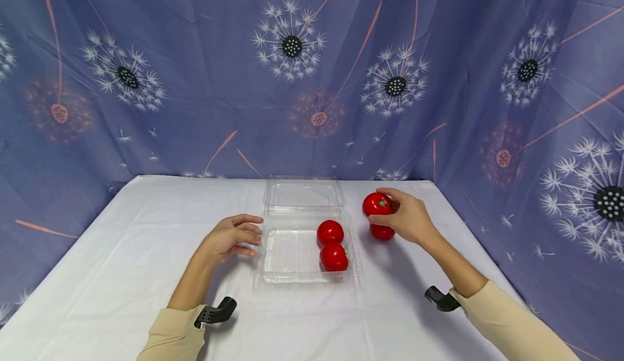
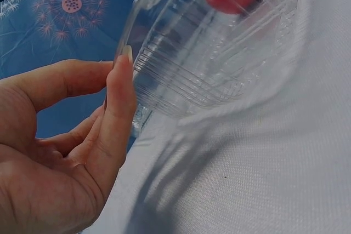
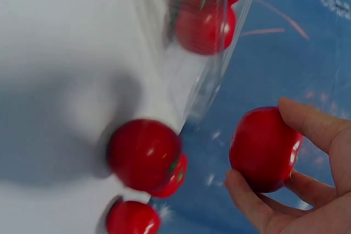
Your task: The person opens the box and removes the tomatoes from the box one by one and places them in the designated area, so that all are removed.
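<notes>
The person's left hand (image 1: 234, 239) is at the left rim of a clear plastic box (image 1: 302, 277), fingers parted, though from here I can't tell whether they pinch it; two red tomatoes (image 1: 330, 233) sit along its right side, the lid (image 1: 304, 194) open behind; past that, the right hand (image 1: 409, 217) grips another tomato (image 1: 374, 204), a lower tomato (image 1: 382, 233) partly hidden beneath
</notes>
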{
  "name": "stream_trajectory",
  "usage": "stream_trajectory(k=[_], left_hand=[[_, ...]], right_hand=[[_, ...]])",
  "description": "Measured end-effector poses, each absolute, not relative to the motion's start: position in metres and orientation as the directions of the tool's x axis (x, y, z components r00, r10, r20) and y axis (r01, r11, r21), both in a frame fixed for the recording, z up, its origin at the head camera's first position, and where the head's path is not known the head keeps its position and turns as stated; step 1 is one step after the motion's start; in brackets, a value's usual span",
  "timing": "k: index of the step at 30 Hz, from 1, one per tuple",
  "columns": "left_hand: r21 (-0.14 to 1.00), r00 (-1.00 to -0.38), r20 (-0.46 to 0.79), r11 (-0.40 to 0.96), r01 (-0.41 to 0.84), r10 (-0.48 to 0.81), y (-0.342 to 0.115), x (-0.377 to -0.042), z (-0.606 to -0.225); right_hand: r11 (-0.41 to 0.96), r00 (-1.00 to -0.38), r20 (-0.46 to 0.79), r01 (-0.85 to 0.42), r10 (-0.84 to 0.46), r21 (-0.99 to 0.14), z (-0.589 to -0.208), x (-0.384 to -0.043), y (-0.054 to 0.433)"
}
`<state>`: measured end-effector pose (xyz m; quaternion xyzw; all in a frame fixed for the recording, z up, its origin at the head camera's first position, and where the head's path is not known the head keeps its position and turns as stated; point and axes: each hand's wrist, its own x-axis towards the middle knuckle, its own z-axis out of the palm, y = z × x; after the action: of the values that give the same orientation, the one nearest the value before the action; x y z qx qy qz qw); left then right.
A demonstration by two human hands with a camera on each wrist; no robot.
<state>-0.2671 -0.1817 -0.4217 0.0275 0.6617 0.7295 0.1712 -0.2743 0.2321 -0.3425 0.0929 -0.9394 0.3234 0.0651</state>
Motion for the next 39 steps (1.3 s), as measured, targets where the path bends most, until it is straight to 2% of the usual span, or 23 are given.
stream_trajectory(k=[20,32,39], left_hand=[[0.974,-0.935,-0.193,-0.058,-0.219,0.297,-0.182,-0.268,-0.422],[0.975,-0.935,-0.194,-0.050,-0.219,0.296,-0.182,-0.268,-0.422],[0.975,-0.935,-0.189,-0.055,-0.214,0.300,-0.183,-0.268,-0.423]], right_hand=[[0.814,-0.989,0.139,-0.047,0.042,-0.580,-0.374,-0.275,0.297],[0.830,-0.989,0.144,-0.042,0.046,-0.556,-0.407,-0.281,0.316],[0.831,-0.991,0.103,0.009,0.080,-0.555,-0.414,-0.281,0.315]])
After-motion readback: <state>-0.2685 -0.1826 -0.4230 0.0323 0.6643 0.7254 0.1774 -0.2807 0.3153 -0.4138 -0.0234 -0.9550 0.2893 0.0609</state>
